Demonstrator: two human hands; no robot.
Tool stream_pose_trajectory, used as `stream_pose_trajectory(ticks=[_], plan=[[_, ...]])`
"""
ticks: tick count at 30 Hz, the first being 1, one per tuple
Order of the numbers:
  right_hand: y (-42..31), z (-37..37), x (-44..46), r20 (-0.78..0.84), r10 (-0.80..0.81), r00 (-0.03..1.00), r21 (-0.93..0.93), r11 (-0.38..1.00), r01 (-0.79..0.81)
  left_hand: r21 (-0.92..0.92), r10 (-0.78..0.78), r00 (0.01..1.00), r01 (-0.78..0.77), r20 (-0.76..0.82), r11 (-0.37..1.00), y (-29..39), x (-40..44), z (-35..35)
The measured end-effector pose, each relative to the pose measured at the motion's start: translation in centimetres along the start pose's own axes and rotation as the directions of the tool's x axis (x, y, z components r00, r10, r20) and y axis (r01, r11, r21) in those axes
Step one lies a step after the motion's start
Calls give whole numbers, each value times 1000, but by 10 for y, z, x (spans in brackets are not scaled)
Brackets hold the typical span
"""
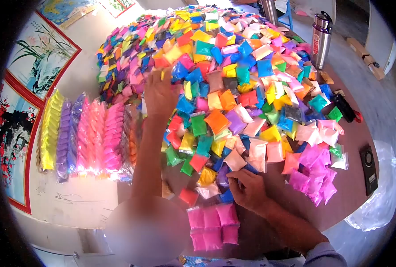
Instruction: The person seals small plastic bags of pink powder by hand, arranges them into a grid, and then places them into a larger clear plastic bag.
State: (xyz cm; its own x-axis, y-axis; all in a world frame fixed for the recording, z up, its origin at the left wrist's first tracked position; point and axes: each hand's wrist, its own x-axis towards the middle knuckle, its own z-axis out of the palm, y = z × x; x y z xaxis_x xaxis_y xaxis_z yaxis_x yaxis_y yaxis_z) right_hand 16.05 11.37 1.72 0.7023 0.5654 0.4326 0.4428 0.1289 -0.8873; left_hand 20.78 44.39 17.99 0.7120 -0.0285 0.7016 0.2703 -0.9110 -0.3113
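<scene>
My left hand (159, 94) reaches into the big pile of small coloured packets (218, 95), left of its middle. Its fingertips are blurred beside a bit of yellow, so I cannot tell whether they grip it. Near the pile's front edge, my right hand (251, 189) has its thumb and forefinger pinched together, next to a purple packet (223, 176) and just below a peach packet (235, 160). What the pinch holds, if anything, is hidden. In front of me, several bright pink packets (212, 219) lie flat in two rows.
Long clear bags of packets (84, 135) stand in a row at the left. A heap of magenta packets (314, 175) lies at the right. Beyond are a steel flask (321, 40), a black pouch (345, 107) and a dark device (368, 170) near the brown table's (347, 196) edge.
</scene>
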Motion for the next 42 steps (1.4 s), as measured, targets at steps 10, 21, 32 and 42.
stream_pose_trajectory(ticks=[10, 21, 32, 42], plan=[[-1, -4, 0, 39, 13, 999, -10, 1000, -12, -317, 48, 833, 155, 551, 936, 60, -43, 32], [-1, -1, -2, 8, 16, 1000, 24, 1000, -16, -481, -353, 821, 555, 448, 679, 71, -61, -58], [5, -4, -6, -29, -98, 995, -8, 995, 97, -564, -318, 867, 493, 384, 662, 116, -107, -132], [-46, -12, -36, 71, 218, 973, 298, 927, -229, -572, -231, 930, 360, 288, 737, 154, -162, -231]])
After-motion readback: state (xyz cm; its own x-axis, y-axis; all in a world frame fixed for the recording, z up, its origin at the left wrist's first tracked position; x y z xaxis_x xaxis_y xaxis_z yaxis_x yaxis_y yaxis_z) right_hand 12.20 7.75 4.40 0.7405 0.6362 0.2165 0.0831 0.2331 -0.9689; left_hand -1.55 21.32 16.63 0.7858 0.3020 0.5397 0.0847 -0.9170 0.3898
